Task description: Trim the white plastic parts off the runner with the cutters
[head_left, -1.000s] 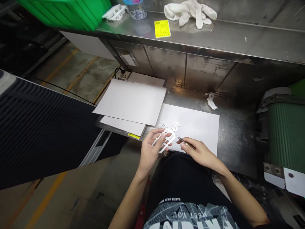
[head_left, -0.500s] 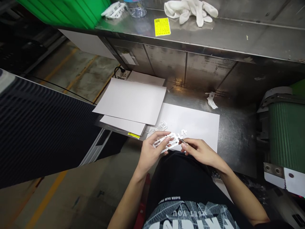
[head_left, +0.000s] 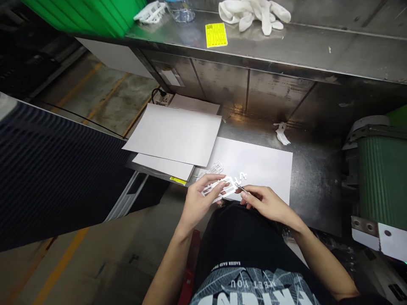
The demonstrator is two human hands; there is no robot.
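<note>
Between the thumb and fingers of my left hand (head_left: 203,195) is a white plastic openwork part (head_left: 226,186), held at a tilt over the near edge of the bench. A thin curly white piece (head_left: 242,176) sticks out at its right end. My right hand (head_left: 262,201) is closed on a slim metal tool (head_left: 242,189), whose tip meets the right end of the part; its exact kind is too small to tell. Just beyond my left fingers, more white openwork parts (head_left: 216,168) lie on a white sheet (head_left: 254,163).
Stacked white sheets (head_left: 178,133) lie at the left, near a power socket (head_left: 163,98). A raised metal shelf (head_left: 187,34) carries white gloves (head_left: 254,15), a yellow label (head_left: 216,35) and a green crate (head_left: 95,17). A green ribbed belt (head_left: 381,182) stands at the right.
Both hands have shifted slightly left with the white part. More of the metal tool shows at the part's right end, and the curly piece is still attached there or touching it.
</note>
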